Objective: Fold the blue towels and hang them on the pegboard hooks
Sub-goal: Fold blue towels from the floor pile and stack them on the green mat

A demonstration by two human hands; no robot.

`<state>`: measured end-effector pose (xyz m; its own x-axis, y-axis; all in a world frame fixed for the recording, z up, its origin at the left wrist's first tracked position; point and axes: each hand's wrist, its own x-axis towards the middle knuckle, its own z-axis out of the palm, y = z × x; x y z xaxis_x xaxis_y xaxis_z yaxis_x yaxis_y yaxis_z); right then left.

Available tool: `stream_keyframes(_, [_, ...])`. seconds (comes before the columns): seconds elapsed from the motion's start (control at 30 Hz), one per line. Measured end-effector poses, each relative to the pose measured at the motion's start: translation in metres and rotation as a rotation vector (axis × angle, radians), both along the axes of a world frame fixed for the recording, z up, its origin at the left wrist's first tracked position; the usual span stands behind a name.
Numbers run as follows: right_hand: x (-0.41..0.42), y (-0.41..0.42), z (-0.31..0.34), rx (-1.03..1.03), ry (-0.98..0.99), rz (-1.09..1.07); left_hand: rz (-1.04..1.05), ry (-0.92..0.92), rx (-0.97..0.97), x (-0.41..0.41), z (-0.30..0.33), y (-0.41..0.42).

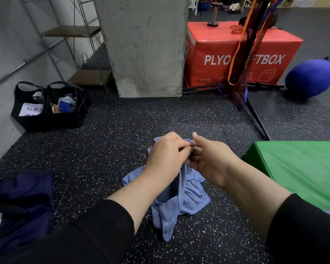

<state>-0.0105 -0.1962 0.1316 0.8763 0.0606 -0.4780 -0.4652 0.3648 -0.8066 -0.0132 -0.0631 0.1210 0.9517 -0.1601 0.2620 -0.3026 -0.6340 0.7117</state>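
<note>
The floor (107, 141) is dark rubber flecked with white, and it fills most of the view. A grey wall (6, 54) runs along the left, and a bare concrete pillar (147, 44) stands at the centre back. Right of the pillar sits a red box (217, 54) printed with white letters, with a dumbbell (214, 14) upright on its top. A green pad (297, 168) lies at the right edge, its corner near the hands. A wire shelf (74, 54) with wooden boards stands between wall and pillar. An orange and dark net (244, 54) hangs down in front of the box. A blue ball (311, 80) rests on the floor at far right. A navy bag (21, 202) with a white label lies at lower left. Two black baskets (51, 107) sit by the wall, holding small items and a white paper sign.

A crumpled blue towel (189, 195) hangs from the hands in the middle, its lower part bunched over the floor. The left hand (166, 155) has curled fingers pinching the towel's upper edge. The right hand (211, 161) meets it there, fingers bent around the same edge. Both forearms wear black sleeves (103, 231).
</note>
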Motion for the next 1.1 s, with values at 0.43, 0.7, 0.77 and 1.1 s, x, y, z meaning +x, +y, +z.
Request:
stream_keyframes(0.43, [-0.004,-0.030,0.023,-1.057,-0.532,0.477,-0.260,0.201,0.066,0.006,0.012,0.030])
stream_keyframes(0.7, [-0.005,-0.049,0.025,-1.173,-0.563,0.452,-0.237,0.420,0.016,0.009,-0.008,0.024])
stream_keyframes(0.77, [-0.006,-0.054,0.023,-1.174,-0.539,0.436,-0.204,0.424,0.106,0.008,-0.008,0.028])
stream_keyframes(1.1, [-0.015,-0.056,0.031,-1.097,-0.540,0.254,0.011,0.445,0.344,-0.007,-0.009,0.068])
